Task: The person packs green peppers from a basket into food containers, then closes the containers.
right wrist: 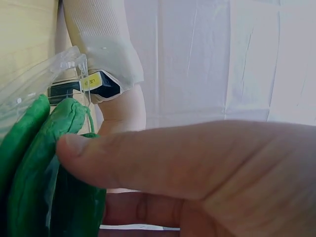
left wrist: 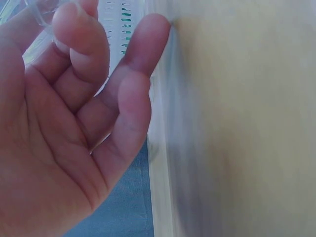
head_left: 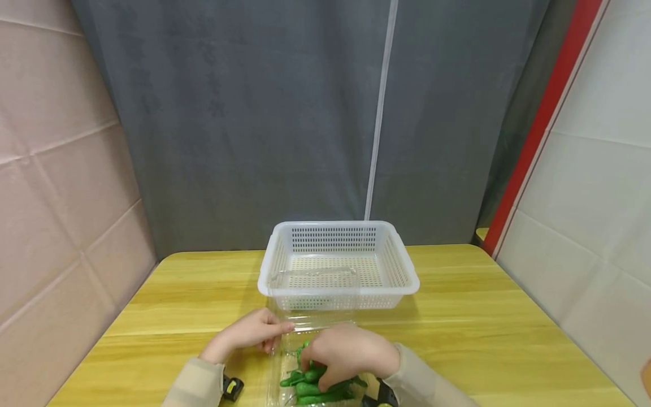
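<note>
A clear plastic box (head_left: pixel 273 377) lies at the near edge of the table, its see-through lid (head_left: pixel 315 282) raised and overlapping the white basket in the head view. Several long green vegetables (head_left: pixel 325 397) fill the box. My left hand (head_left: pixel 256 329) pinches the box's left edge near the hinge; in the left wrist view, thumb and forefinger meet at clear plastic (left wrist: pixel 42 10) while the other fingers curl loosely. Reaching into the box, my right hand (head_left: pixel 346 350) grips a dark green vegetable (right wrist: pixel 74 207), thumb across its top and fingers behind. Two lighter green ones (right wrist: pixel 37 163) lie beside it.
A white perforated basket (head_left: pixel 335 301) stands at the back middle of the wooden table (head_left: pixel 473 328). Behind the table hangs a grey curtain (head_left: pixel 244 124), with pale walls at left and right. Both wrists wear black straps.
</note>
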The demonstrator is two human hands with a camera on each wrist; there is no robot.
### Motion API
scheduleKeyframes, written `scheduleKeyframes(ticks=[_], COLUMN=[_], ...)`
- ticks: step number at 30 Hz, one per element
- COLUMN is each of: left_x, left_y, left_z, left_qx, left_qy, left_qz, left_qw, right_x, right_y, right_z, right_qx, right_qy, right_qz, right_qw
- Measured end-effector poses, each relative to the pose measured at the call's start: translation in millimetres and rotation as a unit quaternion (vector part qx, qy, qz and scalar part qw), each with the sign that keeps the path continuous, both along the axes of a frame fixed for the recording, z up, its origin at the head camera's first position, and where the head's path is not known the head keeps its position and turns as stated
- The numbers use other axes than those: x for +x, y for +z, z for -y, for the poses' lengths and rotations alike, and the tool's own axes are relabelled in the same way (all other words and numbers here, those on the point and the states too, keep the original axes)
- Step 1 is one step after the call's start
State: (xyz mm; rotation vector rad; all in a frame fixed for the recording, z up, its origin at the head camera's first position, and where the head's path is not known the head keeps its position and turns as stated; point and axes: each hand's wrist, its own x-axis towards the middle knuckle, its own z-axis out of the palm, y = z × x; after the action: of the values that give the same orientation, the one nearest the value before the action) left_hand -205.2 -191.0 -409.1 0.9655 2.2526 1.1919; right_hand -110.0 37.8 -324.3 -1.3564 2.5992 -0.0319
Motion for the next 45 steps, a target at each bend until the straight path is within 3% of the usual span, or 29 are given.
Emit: scheduleKeyframes(ticks=[13,18,25,33,45], left_x=[0.7,1.4,2.1,3.8,4.3], left_y=[1.4,1.4,1.6,3.4,3.3], left_z=[0.1,-0.2,-0.4,-0.8,-1.2], left_qx=[-0.006,-0.004,0.002,0.008,0.005], left_qy=[0.005,0.006,0.005,0.008,0.012], left_qz=[-0.001,-0.002,-0.008,0.000,-0.004], left_qw=[1.0000,1.0000,1.0000,0.9999,0.9999], right_x=[-2.3,-1.9,-6.1,-5.8,-5.9], right_y=[-0.1,-1.1,-4.0,-3.4,3.4], right_z=[0.4,-0.1,-2.4,-3.0,-9.2], right_qx=[-0.017,-0.014,-0.008,-0.013,-0.009], right_qy=[0.040,0.007,-0.044,-0.025,-0.038], right_qz=[0.028,0.005,0.008,0.021,0.031], right_qw=[0.999,1.000,0.999,0.999,0.999])
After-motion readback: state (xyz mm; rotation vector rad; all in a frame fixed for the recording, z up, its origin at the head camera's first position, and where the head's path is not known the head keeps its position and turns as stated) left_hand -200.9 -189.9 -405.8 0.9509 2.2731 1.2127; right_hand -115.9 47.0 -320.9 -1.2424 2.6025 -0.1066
